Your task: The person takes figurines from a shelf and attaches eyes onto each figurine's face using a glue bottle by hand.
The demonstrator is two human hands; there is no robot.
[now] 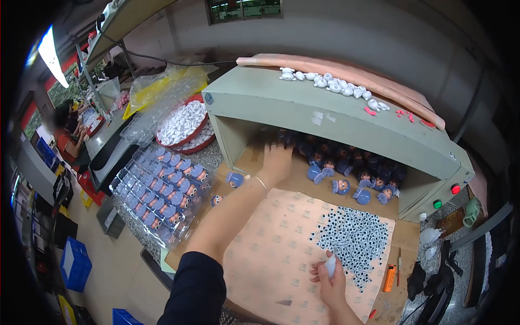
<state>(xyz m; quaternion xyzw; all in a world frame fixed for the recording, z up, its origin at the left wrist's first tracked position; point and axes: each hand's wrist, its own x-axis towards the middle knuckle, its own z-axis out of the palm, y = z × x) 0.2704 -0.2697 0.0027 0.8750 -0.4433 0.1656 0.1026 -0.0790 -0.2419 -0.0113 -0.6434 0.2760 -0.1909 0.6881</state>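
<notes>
On the tabletop (215,155), the right hand (333,284) has its grip around a white bottle (330,264), which could drip onto toy eyes (355,241) if squeezed; the left hand's (277,161) grip I cannot tell.

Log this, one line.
left hand: inside grey-green box, near blue-capped toys | right hand: holding white tapered object, by black-white discs

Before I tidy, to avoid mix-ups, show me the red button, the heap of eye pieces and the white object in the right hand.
Red button (455,189): head view, its face.
Heap of eye pieces (355,238): head view, its middle.
White object (330,265): head view, its exposed side.
</notes>
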